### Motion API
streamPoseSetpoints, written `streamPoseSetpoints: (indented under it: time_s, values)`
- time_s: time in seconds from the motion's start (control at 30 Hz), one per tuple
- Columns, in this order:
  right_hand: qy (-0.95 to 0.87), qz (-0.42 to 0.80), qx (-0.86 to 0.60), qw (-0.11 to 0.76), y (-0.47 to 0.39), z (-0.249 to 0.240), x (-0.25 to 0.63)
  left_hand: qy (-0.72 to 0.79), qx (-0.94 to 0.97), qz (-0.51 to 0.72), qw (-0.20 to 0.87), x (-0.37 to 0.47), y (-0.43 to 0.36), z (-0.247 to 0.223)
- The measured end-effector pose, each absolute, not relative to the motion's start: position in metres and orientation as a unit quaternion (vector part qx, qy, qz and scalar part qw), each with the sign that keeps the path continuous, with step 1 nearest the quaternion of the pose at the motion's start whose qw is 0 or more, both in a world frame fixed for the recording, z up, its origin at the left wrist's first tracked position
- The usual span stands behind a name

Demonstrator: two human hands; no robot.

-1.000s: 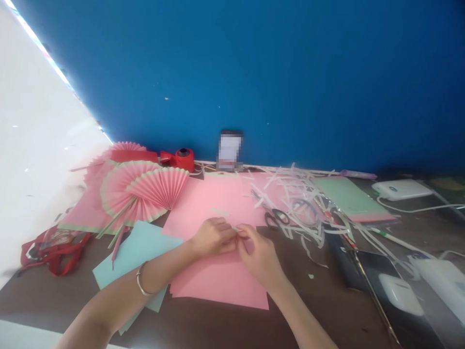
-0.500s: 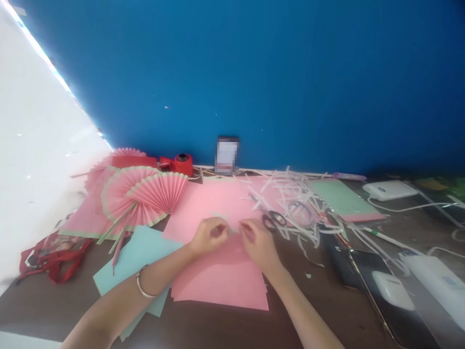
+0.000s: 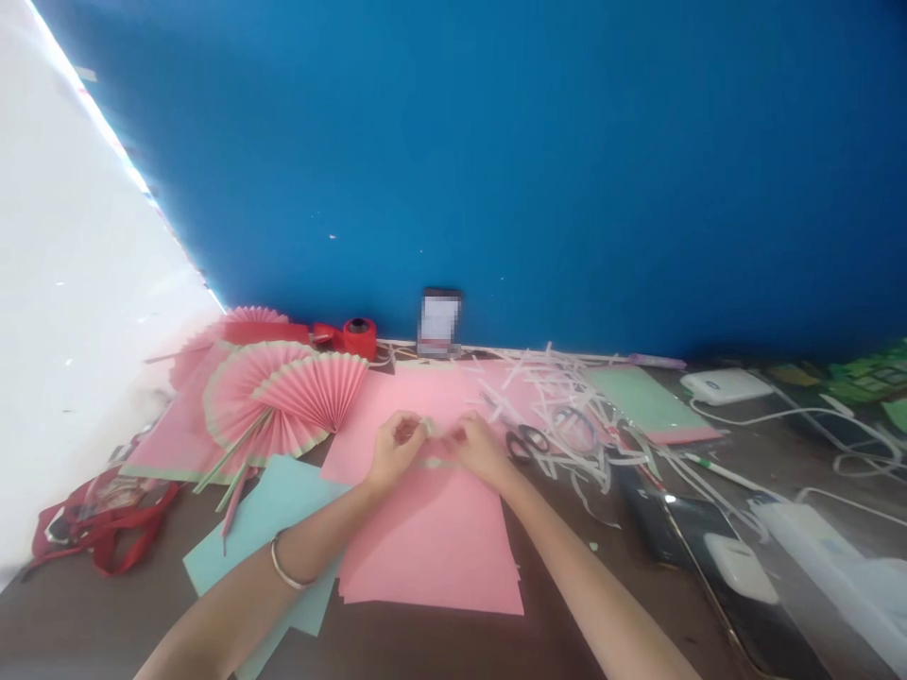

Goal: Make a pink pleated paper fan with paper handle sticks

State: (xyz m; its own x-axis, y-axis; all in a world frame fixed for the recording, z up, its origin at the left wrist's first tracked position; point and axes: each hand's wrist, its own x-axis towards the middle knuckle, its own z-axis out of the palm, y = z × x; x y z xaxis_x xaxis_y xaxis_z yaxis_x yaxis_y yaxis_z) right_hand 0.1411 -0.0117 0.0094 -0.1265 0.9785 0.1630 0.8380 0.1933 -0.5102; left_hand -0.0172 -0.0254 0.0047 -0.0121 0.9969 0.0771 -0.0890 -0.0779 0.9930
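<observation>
Left hand (image 3: pixel 398 448): pinching a small pale-green scrap (image 3: pixel 426 427) above the pink sheets (image 3: pixel 432 552).
Right hand (image 3: pixel 476 448): curled near the scrap, at its three o'clock; grip unclear.
Scissors (image 3: pixel 528 442): at the sheets' two o'clock, beside white strips (image 3: pixel 559 378).
Folded fans (image 3: pixel 312 387): at ten o'clock.

Blue wall (image 3: pixel 496 170) behind brown table (image 3: pixel 397 642)

A: Right side of table (image 3: pixel 418 647)?
B: Black phone (image 3: pixel 769 619), small white case (image 3: pixel 741 567) on top. White device (image 3: pixel 727 385) farther back, white cable (image 3: pixel 786 415) beside it.
A: Left?
B: Red straps (image 3: pixel 133 550). Blue wall (image 3: pixel 460 170) behind.
</observation>
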Motion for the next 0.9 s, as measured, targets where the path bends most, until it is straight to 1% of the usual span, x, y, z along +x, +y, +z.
streamPoseSetpoints:
  time_s: [0.13,0.27,0.3,0.37,0.4,0.47,0.53,0.67,0.73,0.83,0.9]
  values:
    - [-0.691,0.117,-0.670,0.243,-0.014,0.027,0.199,0.451,0.506,0.521,0.519,-0.017,-0.025,0.001]
    - [-0.615,0.019,-0.749,0.246,-0.024,0.039,0.253,0.433,0.514,0.526,0.521,-0.015,-0.026,-0.001]
    - [-0.609,-0.039,-0.750,0.255,-0.028,0.039,0.257,0.429,0.512,0.523,0.529,-0.014,-0.026,-0.001]
    - [-0.649,-0.085,-0.705,0.274,-0.036,0.037,0.253,0.420,0.505,0.510,0.556,-0.013,-0.028,0.000]
    - [-0.677,-0.083,-0.673,0.285,-0.040,0.035,0.246,0.417,0.501,0.503,0.568,-0.013,-0.028,0.001]
    - [-0.734,-0.040,-0.617,0.279,-0.046,0.030,0.230,0.413,0.501,0.494,0.578,-0.014,-0.029,0.002]
    - [-0.753,-0.017,-0.600,0.271,-0.051,0.025,0.215,0.417,0.511,0.489,0.571,-0.014,-0.030,0.003]
    - [-0.759,0.009,-0.562,0.329,-0.057,0.019,0.191,0.419,0.532,0.474,0.562,-0.014,-0.031,0.005]
    - [-0.799,0.032,-0.509,0.318,-0.060,0.018,0.179,0.414,0.549,0.462,0.559,-0.013,-0.032,0.004]
    - [-0.826,0.047,-0.467,0.311,-0.064,0.017,0.164,0.395,0.609,0.435,0.533,-0.012,-0.034,0.003]
    - [-0.824,0.055,-0.458,0.329,-0.065,0.015,0.159,0.379,0.660,0.414,0.499,-0.013,-0.035,0.003]
